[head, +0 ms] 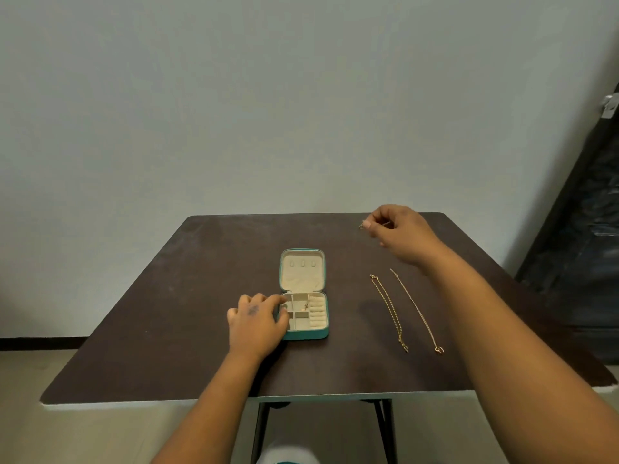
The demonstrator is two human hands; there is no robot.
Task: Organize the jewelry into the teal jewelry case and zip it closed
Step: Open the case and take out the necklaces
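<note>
Where a pale grey-green wall (234, 112) met a light floor (43, 380), a dark brown table (167, 313) with rounded corners and thin black legs was set, its far edge against the wall. A dark door or panel (586, 246) was seen beyond the table's right edge.

The teal jewelry case (303, 294) was laid open near the middle of the table, its lid folded back flat toward the far edge. A cream lining was shown throughout: three small tabs in a row and a gathered pocket inside the lid, and in the base several small compartments on the left with a column of ring rolls on the right. A small gold piece (305, 306) was seen in the base, too small to be identified.

The left hand (256, 321) was rested against the left wall of the case base, fingers curled over its rim. The right hand (400, 231) was held near the far right corner, with a small gold ring-like item (362, 226) pinched between thumb and fingertips.

Two gold chains (390, 311) (417, 309) were laid stretched out, side by side but apart, between the case and the right edge.
</note>
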